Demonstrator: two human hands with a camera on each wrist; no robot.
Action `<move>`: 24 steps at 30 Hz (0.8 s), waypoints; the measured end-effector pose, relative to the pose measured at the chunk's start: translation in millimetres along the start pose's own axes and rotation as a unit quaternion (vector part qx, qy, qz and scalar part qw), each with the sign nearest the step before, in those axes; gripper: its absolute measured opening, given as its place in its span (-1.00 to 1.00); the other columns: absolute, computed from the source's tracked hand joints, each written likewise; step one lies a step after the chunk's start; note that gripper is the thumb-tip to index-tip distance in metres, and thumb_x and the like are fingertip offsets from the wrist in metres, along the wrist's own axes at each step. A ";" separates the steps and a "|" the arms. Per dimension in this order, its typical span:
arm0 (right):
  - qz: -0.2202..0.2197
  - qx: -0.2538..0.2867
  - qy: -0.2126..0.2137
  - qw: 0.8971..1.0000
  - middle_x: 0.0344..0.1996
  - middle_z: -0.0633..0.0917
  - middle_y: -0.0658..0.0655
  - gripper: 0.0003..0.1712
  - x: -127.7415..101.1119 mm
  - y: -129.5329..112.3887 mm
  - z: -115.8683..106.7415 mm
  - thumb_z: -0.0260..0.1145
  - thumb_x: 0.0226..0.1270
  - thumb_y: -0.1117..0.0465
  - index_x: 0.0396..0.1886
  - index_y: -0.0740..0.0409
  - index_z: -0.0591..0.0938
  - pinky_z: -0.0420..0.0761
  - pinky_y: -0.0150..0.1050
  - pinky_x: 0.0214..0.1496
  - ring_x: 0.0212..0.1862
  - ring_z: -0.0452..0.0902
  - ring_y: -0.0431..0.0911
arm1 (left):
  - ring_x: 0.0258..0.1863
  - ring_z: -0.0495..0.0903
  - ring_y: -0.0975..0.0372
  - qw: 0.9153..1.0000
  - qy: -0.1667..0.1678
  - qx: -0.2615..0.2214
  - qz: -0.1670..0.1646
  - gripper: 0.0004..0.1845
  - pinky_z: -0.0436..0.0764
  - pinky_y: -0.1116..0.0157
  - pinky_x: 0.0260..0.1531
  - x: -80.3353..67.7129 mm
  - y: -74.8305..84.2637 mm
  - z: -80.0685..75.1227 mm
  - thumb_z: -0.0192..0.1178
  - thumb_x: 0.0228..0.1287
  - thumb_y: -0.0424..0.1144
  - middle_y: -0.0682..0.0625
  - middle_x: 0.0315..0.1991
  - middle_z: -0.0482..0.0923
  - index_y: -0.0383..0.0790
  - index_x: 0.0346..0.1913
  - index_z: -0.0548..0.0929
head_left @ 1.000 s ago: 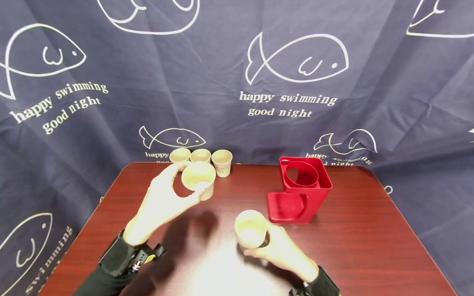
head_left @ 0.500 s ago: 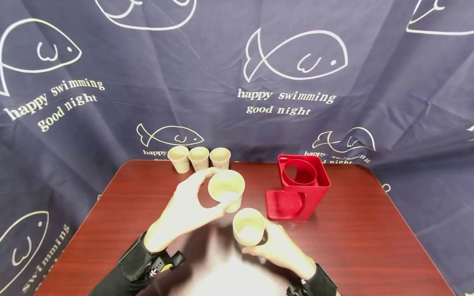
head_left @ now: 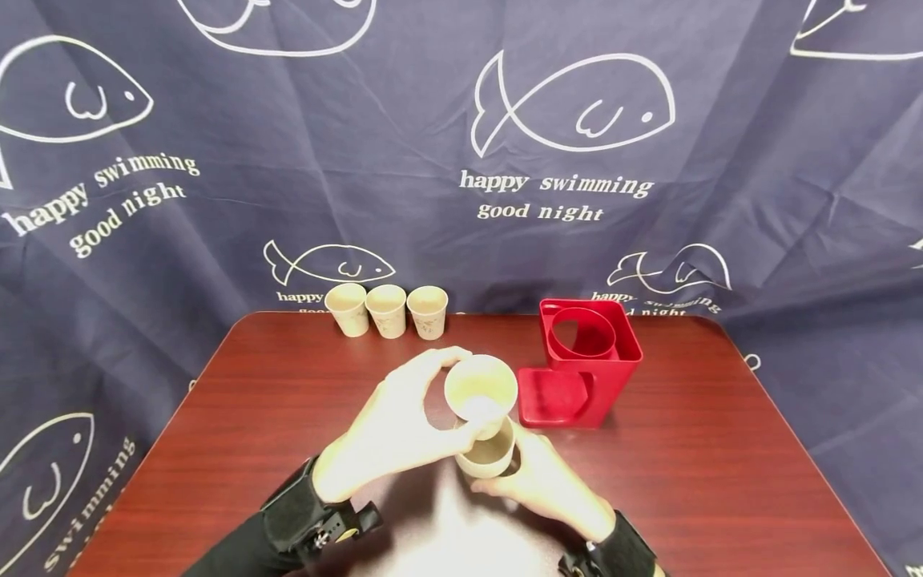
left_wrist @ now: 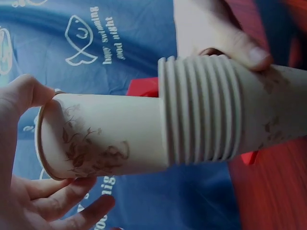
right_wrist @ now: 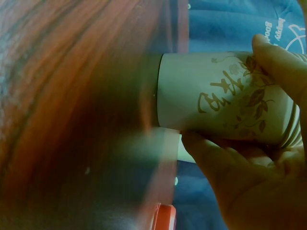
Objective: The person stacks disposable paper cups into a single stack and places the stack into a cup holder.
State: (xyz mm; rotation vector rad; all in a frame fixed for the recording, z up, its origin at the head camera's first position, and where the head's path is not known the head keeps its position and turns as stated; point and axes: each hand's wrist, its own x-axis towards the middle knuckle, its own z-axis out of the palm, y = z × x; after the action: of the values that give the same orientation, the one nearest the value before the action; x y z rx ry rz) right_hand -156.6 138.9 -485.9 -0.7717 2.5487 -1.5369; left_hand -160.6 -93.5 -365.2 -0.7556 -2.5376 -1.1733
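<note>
My left hand (head_left: 400,421) grips a single paper cup (left_wrist: 105,134) near its rim, thumb on one side and fingers on the other. The base of that cup is at the mouth of a stack of nested paper cups (left_wrist: 201,110), seemingly just inside the top rim. My right hand (head_left: 544,485) holds the stack around its lower part, below the rims. In the right wrist view the bottom cup (right_wrist: 211,98) shows brown leaves and lettering, its base a little off or on the table; I cannot tell which.
Three paper cups (head_left: 387,311) stand upright in a row at the table's back left edge. A red plastic holder (head_left: 606,385) with a round opening and a low tray stands on the right. Behind the table (head_left: 721,449) hangs a dark blue fish-print curtain (head_left: 404,160).
My left hand has carried its cup rightward and toward me, from near the row of cups to the mouth of the stack. The right hand and its stack stay nearly still.
</note>
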 end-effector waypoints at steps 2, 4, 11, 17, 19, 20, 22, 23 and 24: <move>0.003 0.005 -0.002 1.000 -0.02 0.72 -0.22 -0.19 0.0 -0.4 -0.2 0.71 -0.03 -0.06 0.25 -0.30 0.54 0.66 -0.27 0.10 -0.04 0.66 -0.27 | 0.09 0.57 0.45 1.000 -0.004 -0.001 -0.001 -0.20 0.58 0.28 0.17 -0.6 0.9 1.9 0.59 -0.04 0.17 0.34 0.15 0.58 0.19 0.32 0.51; 0.005 0.009 -0.003 1.000 -0.01 0.71 -0.24 -0.19 0.1 -0.8 -0.6 0.72 -0.03 -0.03 0.25 -0.32 0.53 0.66 -0.27 0.12 -0.04 0.66 -0.28 | 0.09 0.57 0.44 1.000 -0.007 -0.002 -0.002 -0.20 0.57 0.28 0.18 -1.4 1.3 3.2 0.58 -0.03 0.18 0.33 0.14 0.58 0.19 0.32 0.51; 0.007 0.000 -0.001 1.000 0.03 0.69 -0.24 -0.20 -0.2 -0.5 -1.6 0.69 -0.01 -0.11 0.25 -0.28 0.53 0.65 -0.27 0.12 -0.01 0.65 -0.29 | 0.10 0.56 0.45 1.000 -0.006 0.010 -0.002 -0.17 0.58 0.25 0.19 -5.4 3.9 4.5 0.62 -0.09 0.13 0.34 0.14 0.58 0.19 0.32 0.51; 0.027 0.005 -0.008 1.000 0.03 0.68 -0.31 -0.18 0.1 -1.9 -2.2 0.71 -0.05 -0.10 0.23 -0.33 0.51 0.64 -0.24 0.17 0.03 0.65 -0.29 | 0.08 0.57 0.44 1.000 -0.009 0.021 0.007 -0.17 0.61 0.23 0.17 -10.4 4.6 7.9 0.63 -0.11 0.14 0.32 0.12 0.59 0.18 0.31 0.53; 0.031 0.007 -0.008 0.999 0.02 0.68 -0.32 -0.20 0.3 -2.5 -2.4 0.71 -0.05 -0.12 0.21 -0.33 0.52 0.64 -0.24 0.17 0.02 0.65 -0.29 | 0.08 0.58 0.43 1.000 -0.009 0.025 0.009 -0.17 0.61 0.23 0.16 -11.8 3.9 9.7 0.63 -0.12 0.15 0.32 0.12 0.59 0.18 0.30 0.54; 0.032 0.007 -0.009 0.999 0.02 0.68 -0.33 -0.20 0.4 -2.5 -2.4 0.71 -0.05 -0.13 0.21 -0.33 0.52 0.64 -0.24 0.17 0.02 0.64 -0.29 | 0.08 0.58 0.43 1.000 -0.008 0.024 0.008 -0.17 0.62 0.23 0.15 -12.5 3.3 10.7 0.64 -0.13 0.15 0.32 0.11 0.59 0.18 0.30 0.54; 0.032 0.009 -0.009 0.999 0.01 0.68 -0.32 -0.21 0.3 -2.8 -2.5 0.71 -0.05 -0.13 0.21 -0.33 0.53 0.65 -0.24 0.16 0.01 0.65 -0.29 | 0.07 0.58 0.42 1.000 -0.005 0.028 0.006 -0.18 0.62 0.22 0.14 -13.7 2.1 12.6 0.63 -0.13 0.16 0.32 0.11 0.59 0.18 0.29 0.55; 0.031 0.010 -0.009 0.999 0.01 0.69 -0.32 -0.21 0.3 -2.8 -2.5 0.71 -0.05 -0.13 0.21 -0.33 0.53 0.65 -0.24 0.16 0.01 0.65 -0.29 | 0.07 0.59 0.42 1.000 -0.004 0.030 0.006 -0.18 0.62 0.22 0.14 -14.4 1.3 13.7 0.63 -0.13 0.16 0.32 0.10 0.60 0.18 0.28 0.55; 0.030 0.011 -0.010 0.999 0.01 0.69 -0.32 -0.21 0.1 -2.7 -2.4 0.71 -0.05 -0.13 0.20 -0.33 0.54 0.65 -0.25 0.15 0.00 0.65 -0.29 | 0.07 0.59 0.42 1.000 -0.004 0.031 0.003 -0.18 0.62 0.22 0.13 -15.2 0.5 14.8 0.62 -0.12 0.17 0.32 0.10 0.60 0.19 0.28 0.55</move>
State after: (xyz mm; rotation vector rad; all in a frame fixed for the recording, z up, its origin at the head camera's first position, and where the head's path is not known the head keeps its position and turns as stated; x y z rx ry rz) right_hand -156.5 139.7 -482.3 -0.6968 2.5132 -1.5289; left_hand -147.7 -87.3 -380.9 -0.7533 -2.5631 -1.0859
